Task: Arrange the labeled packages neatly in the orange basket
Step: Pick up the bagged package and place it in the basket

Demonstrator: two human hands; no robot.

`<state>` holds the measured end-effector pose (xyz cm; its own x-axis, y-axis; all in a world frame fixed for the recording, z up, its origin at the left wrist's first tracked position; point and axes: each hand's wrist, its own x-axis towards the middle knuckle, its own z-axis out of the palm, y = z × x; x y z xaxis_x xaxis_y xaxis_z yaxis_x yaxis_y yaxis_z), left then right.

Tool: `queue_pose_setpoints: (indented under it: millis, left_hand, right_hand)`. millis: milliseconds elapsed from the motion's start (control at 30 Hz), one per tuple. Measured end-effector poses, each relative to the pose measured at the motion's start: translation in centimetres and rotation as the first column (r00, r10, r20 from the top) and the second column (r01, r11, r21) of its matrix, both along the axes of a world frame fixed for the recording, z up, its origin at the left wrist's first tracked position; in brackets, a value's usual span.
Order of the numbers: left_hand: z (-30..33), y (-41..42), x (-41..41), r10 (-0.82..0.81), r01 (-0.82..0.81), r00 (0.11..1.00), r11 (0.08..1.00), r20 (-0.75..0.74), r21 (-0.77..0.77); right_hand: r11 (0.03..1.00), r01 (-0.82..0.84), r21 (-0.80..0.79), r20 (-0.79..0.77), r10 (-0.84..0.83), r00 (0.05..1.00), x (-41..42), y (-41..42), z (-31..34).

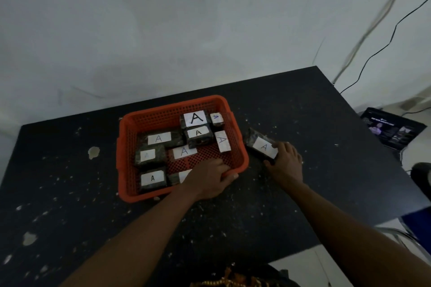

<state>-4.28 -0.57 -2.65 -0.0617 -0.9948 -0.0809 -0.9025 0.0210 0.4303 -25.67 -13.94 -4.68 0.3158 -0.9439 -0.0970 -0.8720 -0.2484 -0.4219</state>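
The orange basket (pixel 149 196), a rectangular plastic crate with perforated mesh walls and floor, sits on a black table (pixel 303 182) whose matte top is flecked with pale chips. Inside lie several dark, glossy wrapped packages (pixel 198 138), blocky and each bearing a white paper label marked "A". One more labeled package (pixel 262 147) rests on the table just beside the basket's right wall. The right hand (pixel 285 165) holds its near end, fingers curled on it. The left hand (pixel 210 179) grips the basket's near rim, thumb outside, fingers hooked inside.
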Motion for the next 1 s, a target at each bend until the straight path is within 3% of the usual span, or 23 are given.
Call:
queue_pose_setpoints:
  millis: [133, 267, 433, 633, 867, 1000]
  left_hand:
    - [-0.5, 0.1, -0.2, 0.028, -0.029, 1.000, 0.999, 0.012, 0.019]
    - [-0.5, 0.3, -0.5, 0.058, -0.059, 0.998, 0.997, 0.028, 0.045]
    - [-0.1, 0.6, -0.7, 0.095, -0.097, 0.995, 0.992, 0.024, 0.081]
    - [0.4, 0.8, -1.0, 0.119, -0.121, 0.993, 0.983, 0.022, 0.137]
    - [0.5, 1.9, -0.4, 0.160, -0.159, 0.987, 0.973, 0.003, 0.166]
    - [0.4, 3.3, 0.4, 0.199, -0.195, 0.980, 0.970, -0.014, 0.142]
  right_hand:
    - [0.999, -0.020, 0.046, -0.051, 0.022, 0.998, -1.0, -1.2, -1.1]
    - [0.996, -0.031, 0.079, 0.022, 0.030, 0.999, -1.5, -2.1, -1.1]
    - [0.999, 0.014, -0.037, 0.270, -0.003, 0.963, -0.3, -3.1, 1.6]
    - [0.979, -0.022, -0.203, 0.472, 0.118, 0.874, 3.1, -3.8, 6.7]
    - [0.949, -0.125, -0.288, 0.459, 0.252, 0.852, 5.5, -2.9, 9.8]
    - [0.926, -0.282, -0.252, 0.397, 0.365, 0.842, 6.9, -1.9, 10.2]
